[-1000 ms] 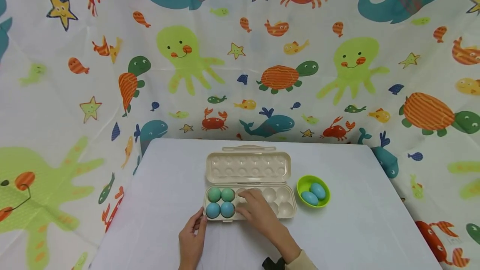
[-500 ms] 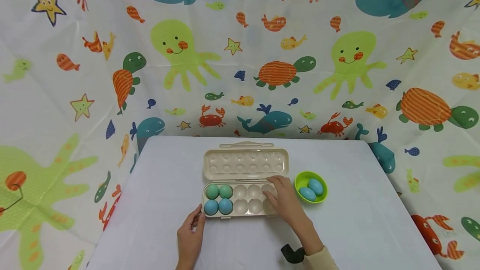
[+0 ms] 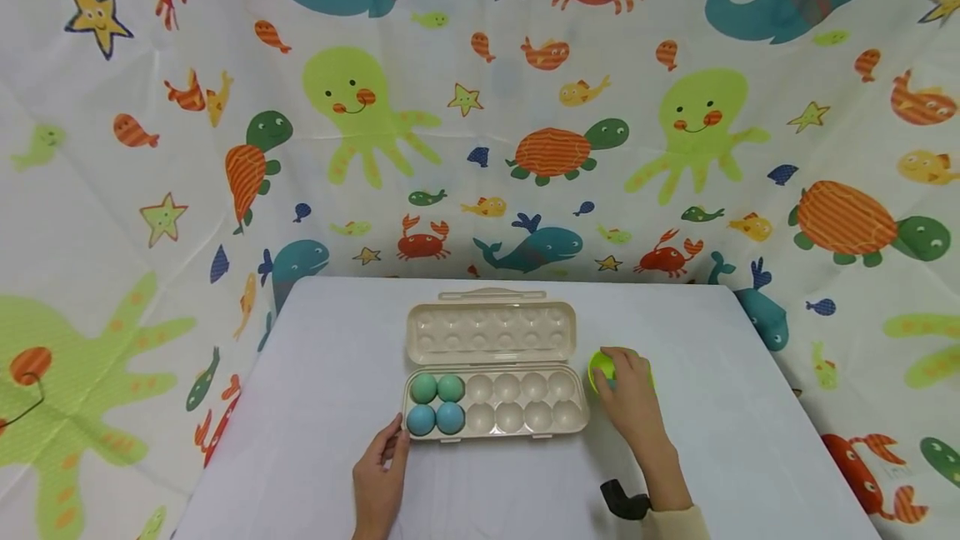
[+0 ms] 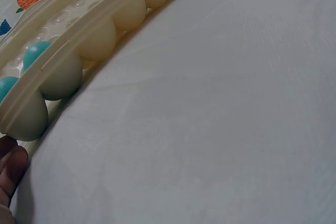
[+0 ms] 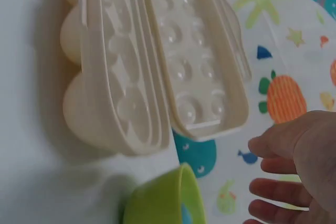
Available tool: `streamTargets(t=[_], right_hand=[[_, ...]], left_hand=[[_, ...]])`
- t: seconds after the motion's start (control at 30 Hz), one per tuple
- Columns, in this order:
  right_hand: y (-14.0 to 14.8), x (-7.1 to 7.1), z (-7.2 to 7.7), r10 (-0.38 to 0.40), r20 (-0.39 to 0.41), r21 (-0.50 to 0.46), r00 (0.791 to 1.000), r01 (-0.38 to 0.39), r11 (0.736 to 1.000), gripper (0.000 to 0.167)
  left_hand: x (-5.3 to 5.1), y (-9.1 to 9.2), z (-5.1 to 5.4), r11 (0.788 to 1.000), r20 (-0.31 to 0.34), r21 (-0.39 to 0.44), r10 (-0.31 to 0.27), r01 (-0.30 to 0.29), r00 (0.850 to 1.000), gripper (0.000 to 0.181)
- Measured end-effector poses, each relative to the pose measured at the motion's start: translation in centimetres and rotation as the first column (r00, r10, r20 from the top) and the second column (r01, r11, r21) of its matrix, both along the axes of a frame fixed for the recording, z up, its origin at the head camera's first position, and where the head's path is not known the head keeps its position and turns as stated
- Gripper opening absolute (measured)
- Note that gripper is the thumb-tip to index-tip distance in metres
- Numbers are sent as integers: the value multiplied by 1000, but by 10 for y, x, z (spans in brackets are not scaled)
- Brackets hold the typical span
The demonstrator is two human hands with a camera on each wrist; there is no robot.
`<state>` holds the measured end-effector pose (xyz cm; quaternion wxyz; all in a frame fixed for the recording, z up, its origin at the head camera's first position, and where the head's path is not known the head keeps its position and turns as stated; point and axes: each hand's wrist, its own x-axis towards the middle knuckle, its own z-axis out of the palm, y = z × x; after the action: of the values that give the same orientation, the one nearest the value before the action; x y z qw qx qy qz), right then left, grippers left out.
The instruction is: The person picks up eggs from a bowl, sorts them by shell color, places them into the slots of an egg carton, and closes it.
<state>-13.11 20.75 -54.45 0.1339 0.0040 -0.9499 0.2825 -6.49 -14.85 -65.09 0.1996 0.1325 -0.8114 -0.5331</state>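
An open beige egg carton (image 3: 495, 417) holds two green eggs (image 3: 437, 388) and two blue eggs (image 3: 435, 419) at its left end; its other cups are bare. My left hand (image 3: 380, 477) touches the carton's front left corner with its fingertips. My right hand (image 3: 633, 407) is over the lime green bowl (image 3: 597, 363), fingers spread downward and covering most of it; a bit of blue shows inside. In the right wrist view my right hand (image 5: 299, 169) has its fingers apart, with nothing between them, above the bowl (image 5: 155, 200).
The carton's lid (image 3: 491, 333) lies back behind the cups. A black strap-like object (image 3: 624, 500) hangs by my right wrist. Behind the white table (image 3: 337, 340) is a cloth (image 3: 465, 165) printed with sea animals.
My right hand has moved right, from above the carton's middle cups, past its right end, to the green bowl. My left hand has stayed at the carton's corner.
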Motion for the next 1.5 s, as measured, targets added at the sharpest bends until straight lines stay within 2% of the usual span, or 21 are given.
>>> streamTargets(t=[0.17, 0.33, 0.67, 0.9, 1.07, 1.23, 1.5], right_hand=[[16, -5, -3, -80, 39, 7, 996, 80, 997, 37], [26, -6, -5, -108, 97, 40, 989, 105, 994, 38], [32, -7, -19, -105, 174, 174, 979, 75, 982, 34], [33, -13, -18, -97, 243, 226, 965, 41, 973, 31], [34, -18, -13, -46, 277, 280, 960, -35, 959, 31], [34, -18, -14, -15, 271, 307, 962, -72, 949, 35], [33, -16, -18, 2, 157, 320, 988, -52, 946, 33]], left_hand=[[1, 0, -3, 1000, 4, 3, 4, -4, 1000, 28], [3, 0, -7, 1000, 19, 26, 10, -10, 1000, 27], [5, 2, -3, 1000, 70, 10, 26, -27, 997, 28], [3, 3, -2, 999, 81, 12, 35, -36, 996, 28], [2, 3, 0, 999, 90, 15, 38, -39, 995, 28], [3, 4, 2, 999, 95, 16, 36, -38, 995, 29], [-2, 3, 1, 999, 60, 5, 40, -40, 997, 28]])
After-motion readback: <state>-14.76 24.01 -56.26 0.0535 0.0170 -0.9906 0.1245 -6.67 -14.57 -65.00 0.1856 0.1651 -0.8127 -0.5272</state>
